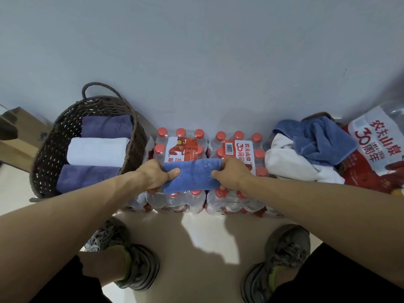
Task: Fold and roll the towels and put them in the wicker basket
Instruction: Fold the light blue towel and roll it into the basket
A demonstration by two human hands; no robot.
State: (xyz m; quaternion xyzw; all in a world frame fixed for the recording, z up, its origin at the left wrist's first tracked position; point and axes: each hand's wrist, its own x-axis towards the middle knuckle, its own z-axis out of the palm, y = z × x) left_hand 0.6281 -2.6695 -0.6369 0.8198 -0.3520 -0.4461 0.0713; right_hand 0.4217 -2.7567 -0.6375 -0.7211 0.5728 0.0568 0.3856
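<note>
Person stands facing the wall, bent over two shrink-wrapped packs of water bottles (pixel 181 149) used as a work surface; blue towel (pixel 192 177) lies across their tops, folded into a narrow band, perhaps already partly rolled — cannot tell for sure. Left hand (pixel 158 176) grips the towel's left end, thumb on top, fingers curled under; right hand (pixel 229 174) pinches the right end the same way.

Wicker basket (pixel 87 147) sits on the floor to the left, just beside the packs; three rolled towels (pixel 98 153) lie in it side by side — two purple, one white. Loose pile of towels (pixel 306 149) waits on the right.

Risks, as I judge them: bottle caps make a bumpy bed, so the roll may go uneven; a slack grip on the way to the basket could let it unwind; little room looks left in the basket, so squeezing it in may loosen the others.
</note>
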